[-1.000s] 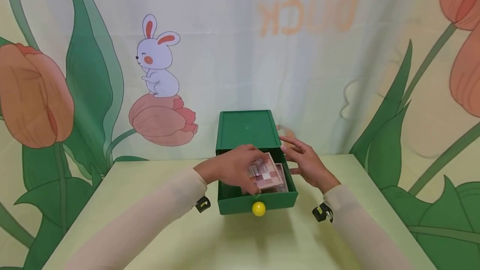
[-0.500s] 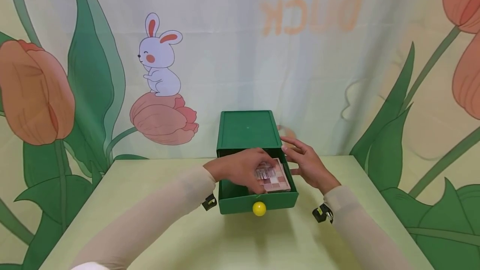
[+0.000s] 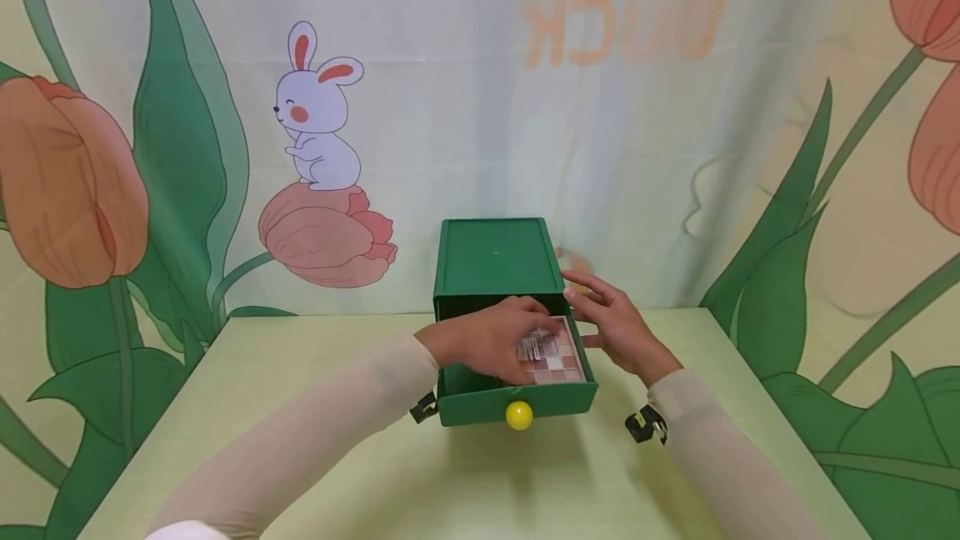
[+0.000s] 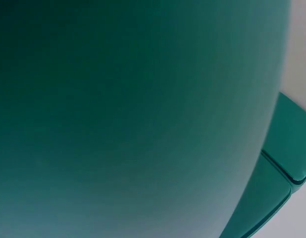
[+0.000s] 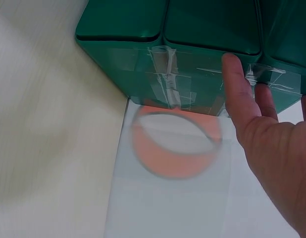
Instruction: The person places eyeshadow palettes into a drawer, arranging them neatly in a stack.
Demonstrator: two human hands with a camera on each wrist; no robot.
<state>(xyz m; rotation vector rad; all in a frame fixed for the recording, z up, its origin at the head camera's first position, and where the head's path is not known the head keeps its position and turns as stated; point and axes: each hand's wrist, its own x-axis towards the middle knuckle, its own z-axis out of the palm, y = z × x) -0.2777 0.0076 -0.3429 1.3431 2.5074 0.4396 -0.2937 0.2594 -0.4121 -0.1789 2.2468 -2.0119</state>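
Observation:
A green cabinet (image 3: 495,257) stands against the backdrop with its drawer (image 3: 480,408) pulled out, a yellow knob (image 3: 519,415) on the front. Inside the drawer, at its right side, lies a square eyeshadow palette (image 3: 561,363) with pinkish and brown pans. My left hand (image 3: 487,342) reaches in from the left and holds the palette between thumb and fingers, covering its left part. My right hand (image 3: 617,325) rests with extended fingertips against the cabinet's right side, which the right wrist view shows with clear tape (image 5: 168,74) across it. Blurred green plastic (image 4: 133,124) fills most of the left wrist view.
The pale green tabletop (image 3: 337,440) spreads around the cabinet. Behind it hangs a curtain (image 3: 450,107) printed with tulips and a rabbit. Small black wrist devices (image 3: 645,423) sit at the cuffs.
My left hand has moved right and down into the drawer with the palette, which now lies flatter over the second palette seen earlier. The right hand has stayed in place.

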